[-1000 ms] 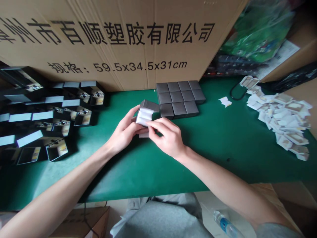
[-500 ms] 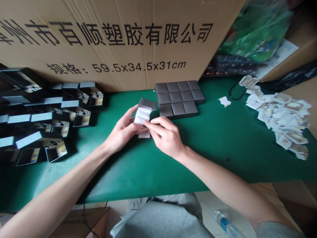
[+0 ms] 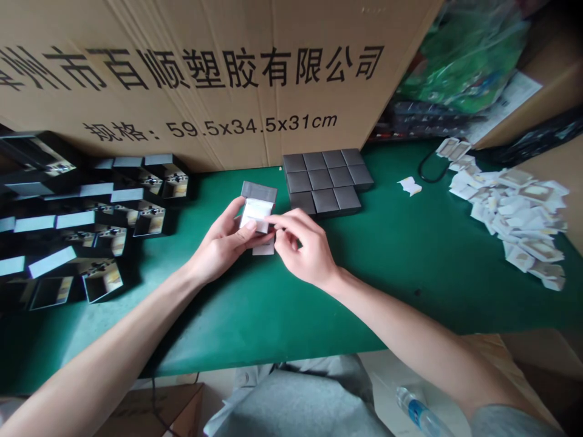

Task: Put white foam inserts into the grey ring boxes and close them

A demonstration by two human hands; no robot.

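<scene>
My left hand [image 3: 221, 246] is closed around a small dark hinged box [image 3: 259, 192] above the table. The box's lid is raised, and a white lining piece [image 3: 255, 212] shows inside, with my left thumb pressing its lower edge. My right hand [image 3: 305, 246] has its fingers bent and drawn together, gripping the box's right edge at the fingertips. Below the box a pale slip [image 3: 264, 249] shows, partly covered by my left fingers. Just beyond, several closed dark boxes [image 3: 321, 179] lie packed together in rows.
Several open dark boxes [image 3: 102, 276] stand in rows at left. A heap of white lining pieces [image 3: 523, 206] lies at right, with a torn white scrap [image 3: 409, 186] and a black loop [image 3: 428, 170] nearby. A large carton [image 3: 218, 36] backs the green table [image 3: 364, 279].
The box has turned more upright and shifted slightly left in my left hand. My left thumb has moved onto the white lining, and my right fingertips have shifted to the box's right edge.
</scene>
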